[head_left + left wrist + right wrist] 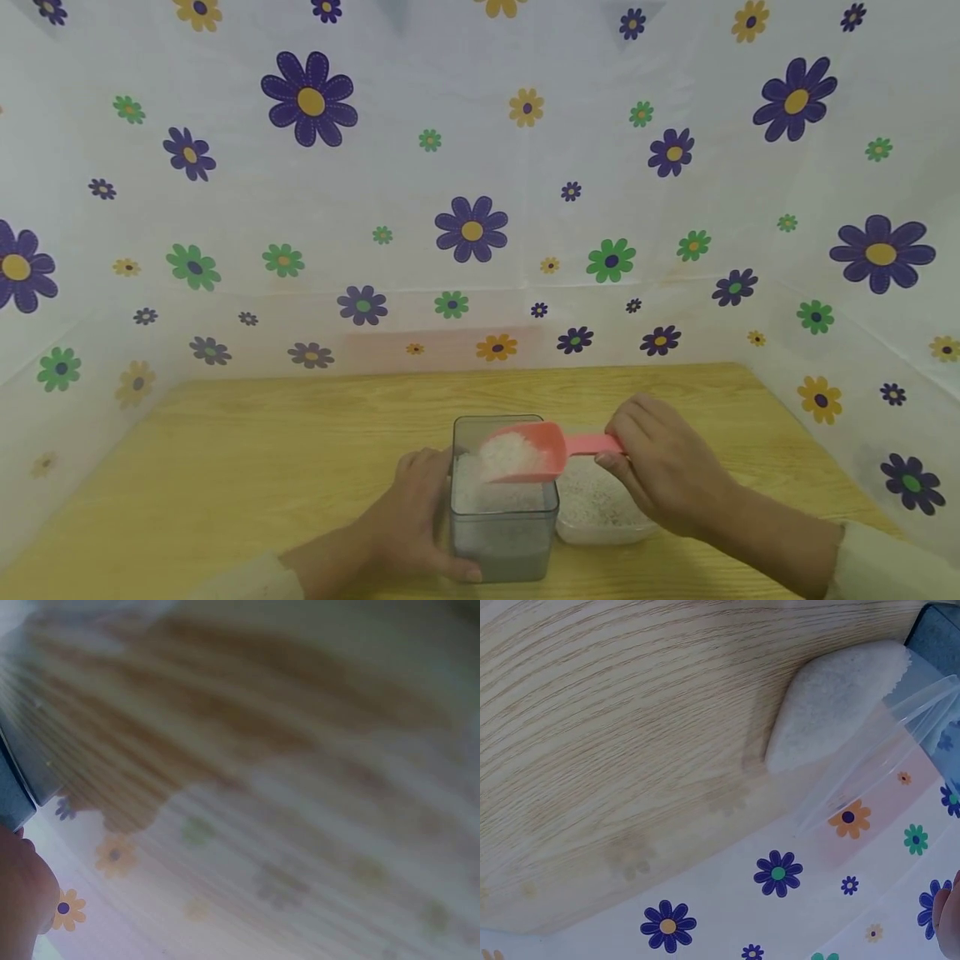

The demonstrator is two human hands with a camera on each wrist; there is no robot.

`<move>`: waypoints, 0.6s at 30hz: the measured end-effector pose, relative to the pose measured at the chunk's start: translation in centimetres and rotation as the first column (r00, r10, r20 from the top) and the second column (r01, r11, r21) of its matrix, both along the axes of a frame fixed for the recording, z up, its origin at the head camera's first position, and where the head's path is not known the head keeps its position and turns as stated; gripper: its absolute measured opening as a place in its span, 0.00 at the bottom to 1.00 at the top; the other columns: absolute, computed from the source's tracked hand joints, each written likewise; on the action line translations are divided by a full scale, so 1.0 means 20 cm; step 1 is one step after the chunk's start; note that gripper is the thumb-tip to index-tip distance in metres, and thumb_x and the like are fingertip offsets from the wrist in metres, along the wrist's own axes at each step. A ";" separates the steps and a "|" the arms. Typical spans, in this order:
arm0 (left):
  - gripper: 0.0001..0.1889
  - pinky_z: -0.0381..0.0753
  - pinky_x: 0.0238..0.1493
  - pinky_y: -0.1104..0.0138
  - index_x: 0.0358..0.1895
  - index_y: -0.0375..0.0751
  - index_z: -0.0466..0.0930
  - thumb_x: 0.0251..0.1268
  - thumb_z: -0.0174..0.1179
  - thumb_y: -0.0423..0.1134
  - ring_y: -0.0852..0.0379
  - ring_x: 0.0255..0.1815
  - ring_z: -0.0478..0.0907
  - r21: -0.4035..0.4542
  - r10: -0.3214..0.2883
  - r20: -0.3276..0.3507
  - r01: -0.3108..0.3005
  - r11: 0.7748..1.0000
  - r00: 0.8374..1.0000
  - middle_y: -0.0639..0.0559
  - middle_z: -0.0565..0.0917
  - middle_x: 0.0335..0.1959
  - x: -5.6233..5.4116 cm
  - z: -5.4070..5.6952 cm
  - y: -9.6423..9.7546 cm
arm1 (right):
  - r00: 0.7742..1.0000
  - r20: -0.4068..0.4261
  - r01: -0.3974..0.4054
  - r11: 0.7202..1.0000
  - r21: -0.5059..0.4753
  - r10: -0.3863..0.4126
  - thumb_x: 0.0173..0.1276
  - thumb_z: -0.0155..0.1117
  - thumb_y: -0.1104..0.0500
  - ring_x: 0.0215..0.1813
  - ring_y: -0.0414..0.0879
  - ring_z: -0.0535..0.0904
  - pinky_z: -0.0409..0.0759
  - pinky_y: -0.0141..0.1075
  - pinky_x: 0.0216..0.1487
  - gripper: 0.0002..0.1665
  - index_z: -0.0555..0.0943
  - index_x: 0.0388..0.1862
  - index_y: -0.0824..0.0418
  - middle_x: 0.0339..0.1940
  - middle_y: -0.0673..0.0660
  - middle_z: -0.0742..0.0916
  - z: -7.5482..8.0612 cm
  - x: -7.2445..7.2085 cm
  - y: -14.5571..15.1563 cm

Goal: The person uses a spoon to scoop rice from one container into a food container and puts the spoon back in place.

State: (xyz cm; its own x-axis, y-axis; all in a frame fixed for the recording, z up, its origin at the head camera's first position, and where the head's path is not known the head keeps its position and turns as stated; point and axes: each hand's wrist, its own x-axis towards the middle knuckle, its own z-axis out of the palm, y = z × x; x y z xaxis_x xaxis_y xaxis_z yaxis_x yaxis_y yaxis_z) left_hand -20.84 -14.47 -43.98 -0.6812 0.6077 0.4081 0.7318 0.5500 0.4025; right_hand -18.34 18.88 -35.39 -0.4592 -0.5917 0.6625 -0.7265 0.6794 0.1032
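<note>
My right hand [671, 471] grips the handle of a pink scoop [553, 450]. White grains that look like rice [513, 455] lie in its bowl, held over a grey see-through square container [504, 546]. More of the white grains fill part of that container. With the thumb in front and the fingers at its far left side, my left hand [408, 517] holds the container. In the left wrist view only part of the left hand [22, 904] and the container's edge [16, 791] show. The right wrist view catches just the right fingertips [949, 922].
Against the container's right side stands a low clear tub [600, 535] with white grains, also visible in the right wrist view as a tub [832, 705]. Both stand on a wood-grain tabletop [285, 442]. A flower-patterned white sheet [420, 183] encloses the back and sides.
</note>
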 end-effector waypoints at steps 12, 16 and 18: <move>0.61 0.57 0.63 0.54 0.73 0.51 0.59 0.33 0.68 0.80 0.64 0.57 0.66 -0.014 0.018 0.023 -0.018 1.000 1.000 0.65 0.73 0.59 0.00 -0.01 0.00 | 0.999 -0.013 0.038 0.999 -0.020 -0.039 0.82 0.36 0.40 0.39 0.40 0.67 0.68 0.36 0.43 0.27 0.72 0.31 0.56 0.30 0.47 0.74 0.02 0.00 0.11; 0.62 0.57 0.62 0.54 0.73 0.49 0.60 0.32 0.69 0.80 0.63 0.57 0.67 -0.015 0.019 0.008 -0.019 1.000 1.000 0.65 0.73 0.58 0.00 -0.01 0.00 | 0.998 -0.032 0.055 0.998 -0.037 -0.057 0.82 0.34 0.40 0.37 0.41 0.66 0.66 0.35 0.42 0.28 0.71 0.31 0.56 0.29 0.47 0.74 0.02 0.00 0.15; 0.62 0.57 0.63 0.54 0.73 0.47 0.61 0.32 0.70 0.79 0.63 0.57 0.67 -0.015 0.019 0.005 -0.019 1.000 1.000 0.64 0.73 0.58 0.00 -0.01 0.00 | 0.997 -0.042 0.064 0.997 -0.046 -0.066 0.82 0.35 0.40 0.37 0.40 0.66 0.65 0.35 0.41 0.28 0.71 0.30 0.56 0.28 0.46 0.73 0.02 0.00 0.18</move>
